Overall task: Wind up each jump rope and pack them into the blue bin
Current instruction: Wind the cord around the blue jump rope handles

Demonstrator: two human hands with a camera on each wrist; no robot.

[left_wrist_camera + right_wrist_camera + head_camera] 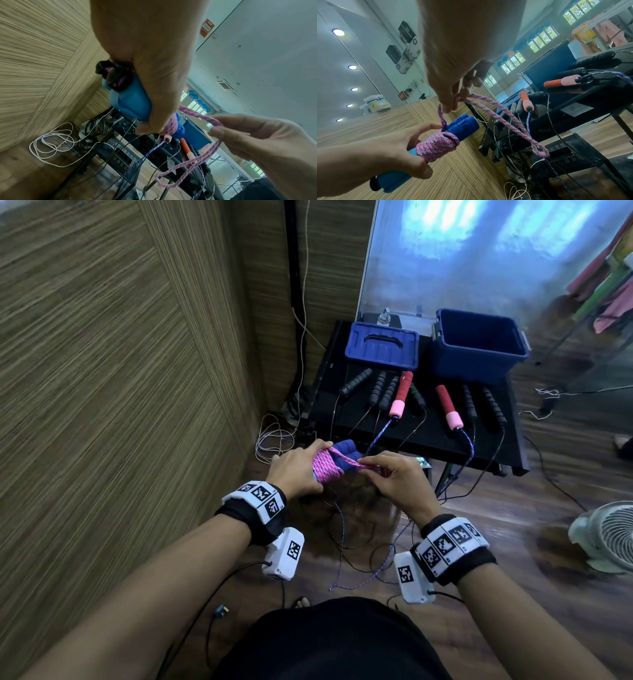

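Behind, on a black table [428, 436], sits the empty blue plastic bin [478, 345]. Left hand [296, 470] grips blue foam handles [464, 127] wound with pink braided rope [436, 146]; right hand [399, 477] pinches its loose loop.

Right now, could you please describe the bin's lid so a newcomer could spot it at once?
Find the black table by the wall. At its back, left of the open blue bin, lies the lid. Unlike the bin, it is flat and ribbed, with a black handle slot.
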